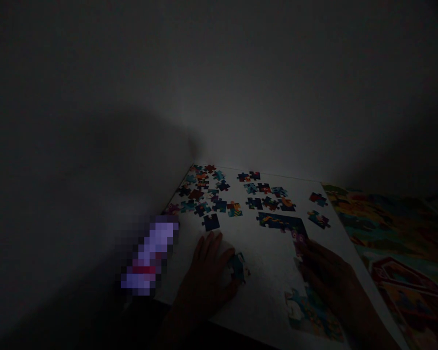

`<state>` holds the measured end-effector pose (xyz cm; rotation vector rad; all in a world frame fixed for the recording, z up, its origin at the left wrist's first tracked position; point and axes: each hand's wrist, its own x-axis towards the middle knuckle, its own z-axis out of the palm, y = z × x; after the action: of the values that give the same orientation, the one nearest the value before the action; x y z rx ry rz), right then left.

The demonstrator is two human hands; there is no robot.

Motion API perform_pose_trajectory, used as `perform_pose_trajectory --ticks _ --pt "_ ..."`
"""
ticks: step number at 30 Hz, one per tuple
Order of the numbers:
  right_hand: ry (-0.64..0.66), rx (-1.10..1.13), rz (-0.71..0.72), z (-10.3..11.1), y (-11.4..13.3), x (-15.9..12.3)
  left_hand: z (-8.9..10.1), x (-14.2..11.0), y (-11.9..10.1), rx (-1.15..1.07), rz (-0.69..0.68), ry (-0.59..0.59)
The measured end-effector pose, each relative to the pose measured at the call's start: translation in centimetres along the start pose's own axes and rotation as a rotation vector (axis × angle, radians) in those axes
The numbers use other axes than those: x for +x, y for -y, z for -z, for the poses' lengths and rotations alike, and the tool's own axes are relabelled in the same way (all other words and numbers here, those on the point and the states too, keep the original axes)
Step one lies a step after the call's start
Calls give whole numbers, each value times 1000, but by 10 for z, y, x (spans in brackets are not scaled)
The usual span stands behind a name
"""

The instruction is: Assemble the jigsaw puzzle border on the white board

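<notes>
The scene is very dark. My left hand [209,274] is low over the white board [255,301], its thumb and forefinger around a dark teal puzzle piece [238,267] and its other fingers stretched forward. My right hand [330,277] has its fingers together at a purple puzzle piece [298,238] with eye shapes, partly covering it. That piece adjoins a joined dark blue puzzle strip [281,221]. Nearer me, under and beside my right hand, lies a joined teal puzzle section [306,311]. A single dark blue piece [210,222] lies ahead of my left fingertips.
Several loose puzzle pieces [202,209] crowd the board's far left, with more pieces [264,188] at its back middle. Two pieces [318,218] lie toward the right edge. A colourful printed sheet [397,243] extends at right. A lit, pixelated screen-like patch [149,257] is at left. A pale wall [241,97] rises behind.
</notes>
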<state>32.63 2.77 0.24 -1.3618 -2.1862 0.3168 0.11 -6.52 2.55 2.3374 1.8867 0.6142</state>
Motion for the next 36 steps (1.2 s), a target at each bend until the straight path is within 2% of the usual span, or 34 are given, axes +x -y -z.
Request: perform_pose_trajectory --ticks 6,10,12,15,18,20,24,30,33,36 --pt "-4 20 -36 9 10 8 -2 0 2 9 3 30" --pt "85 50 41 4 47 47 -7 1 2 15 17 -21" --pt "192 96 108 -11 75 81 -10 5 1 26 62 -61" --pt "308 185 229 -46 120 141 -13 13 0 40 126 -111" --pt "390 133 201 -83 154 193 -12 20 0 20 134 -129" --pt "428 76 177 -100 166 215 -10 21 0 -9 127 -138" --pt "499 34 148 -113 169 238 -10 19 -1 -27 121 -150" --pt "570 37 52 -111 169 263 -12 19 -1 -9 103 -162" --pt "532 84 34 -99 169 269 -15 19 1 16 89 -175" --pt "392 151 9 -71 155 251 -17 20 3 39 83 -167"
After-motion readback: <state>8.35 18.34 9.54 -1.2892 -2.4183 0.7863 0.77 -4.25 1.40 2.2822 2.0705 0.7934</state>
